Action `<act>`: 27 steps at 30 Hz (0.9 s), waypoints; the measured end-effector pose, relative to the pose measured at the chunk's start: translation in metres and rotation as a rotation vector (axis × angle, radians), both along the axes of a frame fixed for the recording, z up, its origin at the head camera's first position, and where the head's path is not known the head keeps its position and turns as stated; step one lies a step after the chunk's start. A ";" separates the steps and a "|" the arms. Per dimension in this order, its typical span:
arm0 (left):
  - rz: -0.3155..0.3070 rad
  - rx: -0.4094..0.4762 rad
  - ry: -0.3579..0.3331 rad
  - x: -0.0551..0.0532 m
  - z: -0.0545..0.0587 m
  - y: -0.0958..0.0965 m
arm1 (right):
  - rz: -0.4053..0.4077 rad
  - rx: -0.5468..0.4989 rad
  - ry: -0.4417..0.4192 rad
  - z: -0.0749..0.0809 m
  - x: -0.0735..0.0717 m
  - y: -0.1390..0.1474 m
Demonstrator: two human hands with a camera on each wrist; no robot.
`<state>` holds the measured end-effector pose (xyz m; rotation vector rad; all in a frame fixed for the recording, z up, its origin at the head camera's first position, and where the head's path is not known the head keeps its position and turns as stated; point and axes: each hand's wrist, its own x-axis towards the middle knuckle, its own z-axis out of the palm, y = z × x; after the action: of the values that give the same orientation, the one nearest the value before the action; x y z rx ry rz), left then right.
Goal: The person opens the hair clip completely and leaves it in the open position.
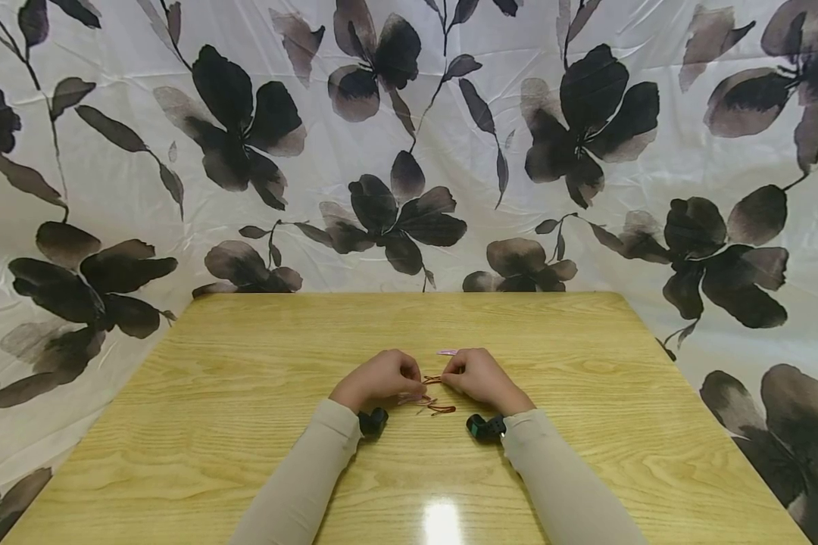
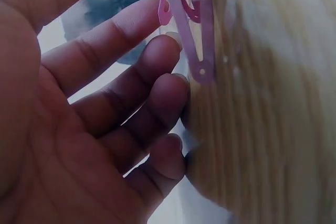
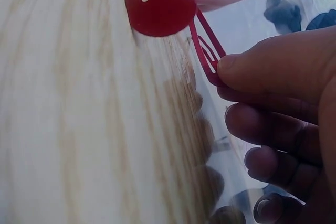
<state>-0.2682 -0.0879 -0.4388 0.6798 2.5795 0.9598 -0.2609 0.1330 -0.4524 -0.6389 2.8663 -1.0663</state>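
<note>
My right hand [image 1: 480, 378] pinches the end of a red snap hair clip [image 3: 202, 45] between thumb and forefinger; its other fingers are curled beneath. In the head view this clip [image 1: 432, 379] spans the gap between the hands. My left hand [image 1: 385, 376] is bent over several hair clips on the table, its fingertips right at them. In the left wrist view a pale pink snap clip [image 2: 202, 51] lies past the left fingertips, with pink and red clips overlapping behind it. I cannot tell whether the left thumb and forefinger grip one of these.
Another red clip [image 1: 443, 409] lies on the wooden table [image 1: 259, 356] just nearer me than the hands. A pink clip [image 1: 447, 352] lies beyond the right hand. Flower-printed cloth [image 1: 491, 151] hangs behind the table and along its sides.
</note>
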 end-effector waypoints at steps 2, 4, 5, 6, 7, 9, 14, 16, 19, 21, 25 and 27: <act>-0.003 0.005 -0.005 0.000 0.000 0.000 | 0.001 -0.001 -0.001 0.000 0.000 0.000; -0.002 0.005 -0.009 0.000 0.000 0.000 | 0.003 -0.004 -0.003 0.000 0.000 0.000; -0.002 0.005 -0.010 0.000 -0.001 0.000 | 0.003 -0.006 -0.004 0.000 0.000 0.000; -0.003 0.005 -0.008 0.000 -0.001 0.000 | 0.006 -0.008 -0.004 0.000 0.000 0.000; -0.002 0.005 -0.005 -0.001 -0.001 -0.001 | 0.009 -0.009 -0.004 0.000 0.000 0.000; 0.001 -0.003 0.005 -0.001 -0.002 -0.001 | 0.012 -0.011 -0.005 -0.001 0.000 0.001; 0.012 -0.024 0.032 -0.001 -0.001 -0.001 | 0.007 -0.007 -0.011 -0.002 -0.001 0.001; 0.014 -0.029 0.040 -0.001 -0.001 -0.001 | 0.006 -0.005 -0.012 -0.002 -0.001 0.001; 0.020 -0.034 0.043 0.000 0.000 -0.001 | 0.010 -0.003 -0.008 -0.003 -0.002 0.000; 0.025 -0.033 0.046 0.000 0.000 -0.001 | 0.015 0.000 0.000 -0.003 -0.002 0.000; 0.032 -0.027 0.048 0.000 0.000 -0.002 | 0.032 0.008 0.006 -0.004 -0.002 0.000; 0.031 -0.029 0.051 0.000 0.000 -0.002 | 0.038 0.012 0.004 -0.004 -0.001 0.000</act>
<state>-0.2683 -0.0898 -0.4390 0.6666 2.6511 0.9242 -0.2621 0.1327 -0.4561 -0.6930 2.8496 -1.0437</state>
